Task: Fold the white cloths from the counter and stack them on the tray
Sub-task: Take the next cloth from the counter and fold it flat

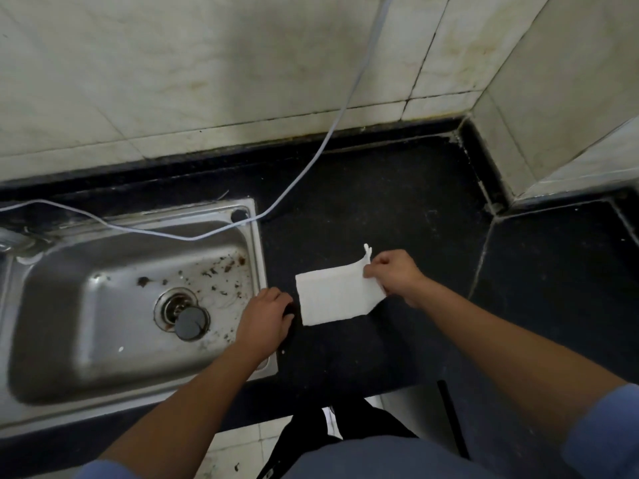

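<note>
One white cloth point(335, 294), folded to a small rectangle, lies on the black counter point(380, 209) just right of the sink. My right hand point(392, 271) pinches the cloth's right edge and lifts that corner a little off the counter; a small tag sticks up beside the thumb. My left hand point(268, 314) rests palm down at the sink's right rim, a short gap left of the cloth, fingers curled, holding nothing. No tray is in view.
A steel sink point(45, 340) with a dirty basin and a black drain plug point(192, 323) fills the left. A thin white cable point(311, 167) hangs from the tiled wall across the sink's back rim. The counter turns a corner at the right, under a tiled ledge point(553, 133).
</note>
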{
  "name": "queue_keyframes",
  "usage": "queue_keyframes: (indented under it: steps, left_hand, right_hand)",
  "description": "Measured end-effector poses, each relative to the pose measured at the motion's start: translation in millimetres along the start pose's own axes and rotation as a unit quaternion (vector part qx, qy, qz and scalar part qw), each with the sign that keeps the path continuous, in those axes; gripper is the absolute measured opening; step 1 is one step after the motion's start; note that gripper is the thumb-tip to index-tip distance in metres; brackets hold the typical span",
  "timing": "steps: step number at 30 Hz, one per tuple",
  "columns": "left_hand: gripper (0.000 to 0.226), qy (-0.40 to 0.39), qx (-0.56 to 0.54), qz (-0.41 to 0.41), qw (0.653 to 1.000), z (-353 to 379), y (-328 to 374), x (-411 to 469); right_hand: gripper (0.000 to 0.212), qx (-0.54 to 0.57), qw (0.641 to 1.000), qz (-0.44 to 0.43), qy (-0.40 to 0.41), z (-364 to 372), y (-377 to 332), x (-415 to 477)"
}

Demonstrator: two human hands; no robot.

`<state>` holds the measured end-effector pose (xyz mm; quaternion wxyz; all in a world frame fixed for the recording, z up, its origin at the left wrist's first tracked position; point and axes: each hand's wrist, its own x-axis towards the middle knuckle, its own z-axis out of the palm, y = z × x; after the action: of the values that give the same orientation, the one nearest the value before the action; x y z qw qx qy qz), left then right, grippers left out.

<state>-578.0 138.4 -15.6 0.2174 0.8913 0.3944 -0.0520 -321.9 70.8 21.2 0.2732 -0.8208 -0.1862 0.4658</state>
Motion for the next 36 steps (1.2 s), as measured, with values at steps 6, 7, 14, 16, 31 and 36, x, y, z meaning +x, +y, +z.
queue_keyframes:
  steps: [6,7,14,16,31,36]
  left_hand:
    - [0.020,0.000,-0.040,-0.061,0.997,-7,-20,-27]
    - [0.021,0.003,-0.041,-0.064,0.997,-7,-23,-30]
    - [0.021,-0.002,-0.050,-0.070,0.996,-3,-27,-31]
    - [0.020,0.007,-0.056,-0.051,0.997,-2,-22,-22]
    - [0.067,-0.102,0.172,0.079,0.977,36,0,24]
    - [0.068,-0.074,0.142,0.040,0.986,26,7,13]
  right_hand:
    - [0.011,-0.093,0.993,-0.036,-0.065,79,-23,-6]
    - [0.011,-0.120,0.990,-0.040,-0.065,89,-23,-5]
    - [0.026,-0.214,0.970,-0.068,-0.088,116,-8,-1]
    - [0.015,-0.174,0.977,-0.094,-0.081,102,-4,-3]
    - [0.070,-0.617,0.722,-0.310,-0.047,45,64,22]
    - [0.069,-0.601,0.724,-0.333,-0.057,44,36,23]
